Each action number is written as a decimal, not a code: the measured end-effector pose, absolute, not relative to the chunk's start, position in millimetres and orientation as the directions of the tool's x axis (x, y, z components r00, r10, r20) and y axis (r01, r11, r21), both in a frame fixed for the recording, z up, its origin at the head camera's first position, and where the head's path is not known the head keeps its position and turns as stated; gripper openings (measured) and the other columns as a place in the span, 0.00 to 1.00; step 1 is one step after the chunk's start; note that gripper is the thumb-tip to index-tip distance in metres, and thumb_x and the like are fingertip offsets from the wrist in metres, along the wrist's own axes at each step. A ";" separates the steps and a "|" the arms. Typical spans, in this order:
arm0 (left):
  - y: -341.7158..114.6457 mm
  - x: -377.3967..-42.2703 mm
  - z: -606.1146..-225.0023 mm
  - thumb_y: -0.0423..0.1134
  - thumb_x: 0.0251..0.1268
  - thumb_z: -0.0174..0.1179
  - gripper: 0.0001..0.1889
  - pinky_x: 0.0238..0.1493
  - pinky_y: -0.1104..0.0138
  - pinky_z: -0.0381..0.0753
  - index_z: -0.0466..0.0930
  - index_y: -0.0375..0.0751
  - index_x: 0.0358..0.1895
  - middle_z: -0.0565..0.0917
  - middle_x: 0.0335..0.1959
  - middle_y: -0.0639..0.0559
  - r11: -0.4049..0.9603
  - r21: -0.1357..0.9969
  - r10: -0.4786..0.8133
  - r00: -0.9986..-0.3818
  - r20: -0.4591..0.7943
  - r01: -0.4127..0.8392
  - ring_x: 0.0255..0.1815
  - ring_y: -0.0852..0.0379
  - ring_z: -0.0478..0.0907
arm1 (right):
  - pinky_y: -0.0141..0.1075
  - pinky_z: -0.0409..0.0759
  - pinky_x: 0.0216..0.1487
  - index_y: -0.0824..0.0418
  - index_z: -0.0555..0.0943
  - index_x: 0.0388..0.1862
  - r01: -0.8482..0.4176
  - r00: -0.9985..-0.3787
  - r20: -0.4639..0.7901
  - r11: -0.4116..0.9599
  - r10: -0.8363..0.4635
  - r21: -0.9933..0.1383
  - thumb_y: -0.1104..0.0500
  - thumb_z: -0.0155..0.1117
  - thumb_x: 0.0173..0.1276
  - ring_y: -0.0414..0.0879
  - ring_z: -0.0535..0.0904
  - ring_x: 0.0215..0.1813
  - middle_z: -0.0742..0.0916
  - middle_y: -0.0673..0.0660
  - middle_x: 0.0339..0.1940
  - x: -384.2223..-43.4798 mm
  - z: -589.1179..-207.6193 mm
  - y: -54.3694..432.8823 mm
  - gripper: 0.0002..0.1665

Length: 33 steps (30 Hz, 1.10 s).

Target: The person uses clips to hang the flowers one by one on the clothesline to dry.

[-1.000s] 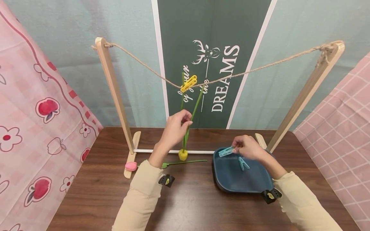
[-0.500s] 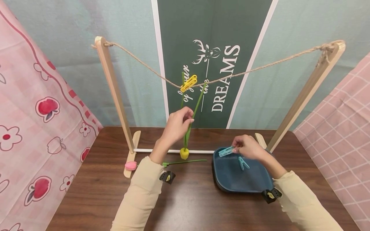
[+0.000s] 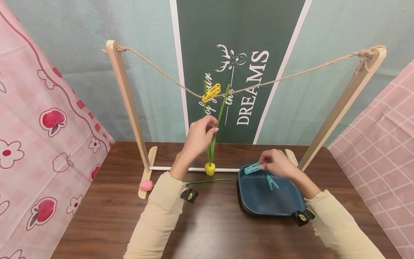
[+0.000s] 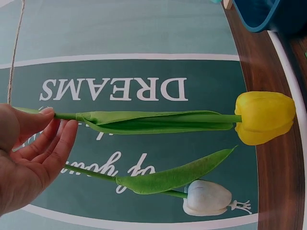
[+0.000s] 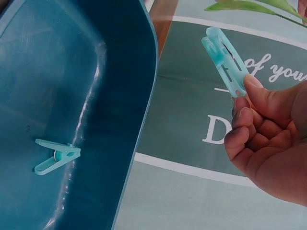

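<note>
I list two arms, angled inward, hands well apart. Left arm (image 3: 158, 216): cream sleeve; I see it enter at the near side, left of centre, and slant far and right. Left wrist (image 3: 181, 167): bare. Left hand (image 3: 200, 135): held up, farther out than its pair; thumb (image 4: 36, 120) meets the fingers (image 4: 62, 148) in a pinch, palm partly showing. Right arm (image 3: 343, 226): matching sleeve; I see it enter at the near right and slant far and left. Right wrist (image 3: 307, 187): bare. Right hand (image 3: 277, 163): pinching, thumb (image 5: 266, 98) pressed forward, fingers (image 5: 244, 136) curled toward the palm.
</note>
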<state>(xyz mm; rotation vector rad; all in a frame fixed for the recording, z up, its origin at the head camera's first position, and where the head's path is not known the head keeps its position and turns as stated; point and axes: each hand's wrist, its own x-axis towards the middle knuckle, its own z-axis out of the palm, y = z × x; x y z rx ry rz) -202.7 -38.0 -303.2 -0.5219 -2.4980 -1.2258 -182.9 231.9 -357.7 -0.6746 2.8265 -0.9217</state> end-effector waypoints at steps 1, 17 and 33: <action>-37.6 -203.1 -303.0 0.30 0.60 0.58 0.05 0.32 0.67 0.73 0.76 0.35 0.38 0.80 0.29 0.50 0.569 0.688 0.182 -0.885 0.428 0.450 0.29 0.57 0.75 | 0.34 0.69 0.25 0.64 0.79 0.23 -0.384 -0.898 0.051 0.720 -0.438 -0.579 0.71 0.65 0.53 0.41 0.71 0.23 0.79 0.50 0.19 -183.0 -357.3 231.9 0.05; -33.9 -207.7 -304.7 0.30 0.59 0.59 0.05 0.30 0.68 0.74 0.76 0.37 0.38 0.80 0.29 0.50 0.578 0.693 0.155 -0.892 0.425 0.431 0.29 0.57 0.75 | 0.35 0.67 0.24 0.63 0.79 0.23 -0.398 -0.898 0.057 0.752 -0.435 -0.526 0.68 0.66 0.54 0.41 0.70 0.23 0.79 0.49 0.18 -186.8 -333.1 230.8 0.04; -32.9 -207.0 -301.2 0.29 0.59 0.59 0.06 0.31 0.68 0.74 0.77 0.35 0.39 0.80 0.29 0.49 0.573 0.693 0.156 -0.889 0.432 0.437 0.29 0.56 0.75 | 0.37 0.67 0.26 0.66 0.79 0.23 -0.414 -0.899 0.092 0.761 -0.428 -0.499 0.71 0.65 0.53 0.44 0.70 0.23 0.79 0.52 0.18 -196.7 -289.2 216.6 0.04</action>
